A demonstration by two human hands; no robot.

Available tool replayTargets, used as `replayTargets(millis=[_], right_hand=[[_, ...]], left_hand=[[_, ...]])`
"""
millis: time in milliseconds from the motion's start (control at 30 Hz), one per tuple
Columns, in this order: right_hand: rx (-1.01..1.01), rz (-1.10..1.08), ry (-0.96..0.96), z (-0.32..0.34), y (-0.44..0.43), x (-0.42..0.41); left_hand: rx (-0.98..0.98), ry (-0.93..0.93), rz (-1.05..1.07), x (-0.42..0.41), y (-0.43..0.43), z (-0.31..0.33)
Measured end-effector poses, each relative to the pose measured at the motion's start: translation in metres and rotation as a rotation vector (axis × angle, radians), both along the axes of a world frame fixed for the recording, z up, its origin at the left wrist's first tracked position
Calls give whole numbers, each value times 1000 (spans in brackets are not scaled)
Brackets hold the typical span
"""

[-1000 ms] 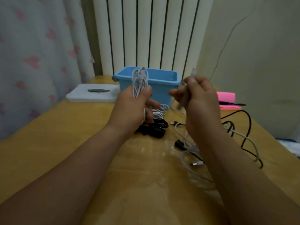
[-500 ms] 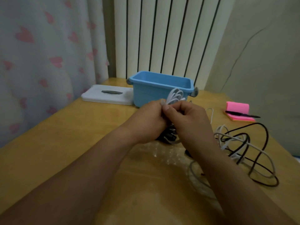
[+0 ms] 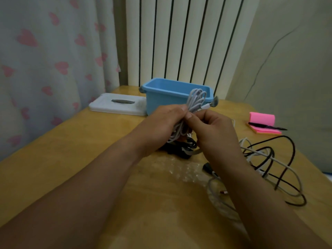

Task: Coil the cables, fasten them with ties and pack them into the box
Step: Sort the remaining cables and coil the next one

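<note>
A coiled white cable stands up out of my two hands, its loops rising in front of the blue box. My left hand grips the bundle's middle. My right hand pinches the bundle just below the loops with thumb and fingers. Whether a tie lies between my fingers is hidden. Under my hands a black coiled cable lies on the wooden table. Loose black and white cables sprawl at the right.
The box's white lid lies flat to the left of the box. A pink sticky-note pad with a black pen sits at the far right. Clear bubble wrap lies under my forearms. A curtain hangs left, a radiator behind.
My right hand, apart and holding a strip a second ago, has joined the left at the white coil. The coil's loops now tilt right and stand higher. The view shifted.
</note>
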State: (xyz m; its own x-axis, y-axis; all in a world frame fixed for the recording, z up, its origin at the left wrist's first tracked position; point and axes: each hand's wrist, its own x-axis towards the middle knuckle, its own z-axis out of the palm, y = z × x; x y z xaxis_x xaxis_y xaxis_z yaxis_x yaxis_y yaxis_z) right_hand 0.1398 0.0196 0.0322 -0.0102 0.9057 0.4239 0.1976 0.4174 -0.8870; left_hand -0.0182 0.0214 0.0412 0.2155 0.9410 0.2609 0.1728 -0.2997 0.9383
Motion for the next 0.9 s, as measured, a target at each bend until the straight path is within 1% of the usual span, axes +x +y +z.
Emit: replayTargets(millis=[100, 200, 367, 467, 567, 667, 733, 900], right_hand=[[23, 2, 4, -2, 1, -1], [-7, 32, 39, -3, 0, -3], [-1, -45, 25, -5, 5, 0], [-2, 46, 87, -4, 8, 6], [-27, 193, 152, -1, 6, 7], [-49, 279, 153, 0, 3, 5], [-54, 294, 160, -1, 4, 4], [-94, 231, 194, -3, 8, 8]], left_hand=[[-10, -92, 15, 4, 2, -3], [-14, -152, -5, 6, 2, -4], [-4, -208, -41, 7, 2, -5], [-23, -233, -62, 5, 4, -6], [-70, -314, -85, 3, 8, -8], [-66, -345, -93, 1, 9, -7], [-42, -337, -87, 2, 6, -6], [6, -367, -108, 5, 4, -3]])
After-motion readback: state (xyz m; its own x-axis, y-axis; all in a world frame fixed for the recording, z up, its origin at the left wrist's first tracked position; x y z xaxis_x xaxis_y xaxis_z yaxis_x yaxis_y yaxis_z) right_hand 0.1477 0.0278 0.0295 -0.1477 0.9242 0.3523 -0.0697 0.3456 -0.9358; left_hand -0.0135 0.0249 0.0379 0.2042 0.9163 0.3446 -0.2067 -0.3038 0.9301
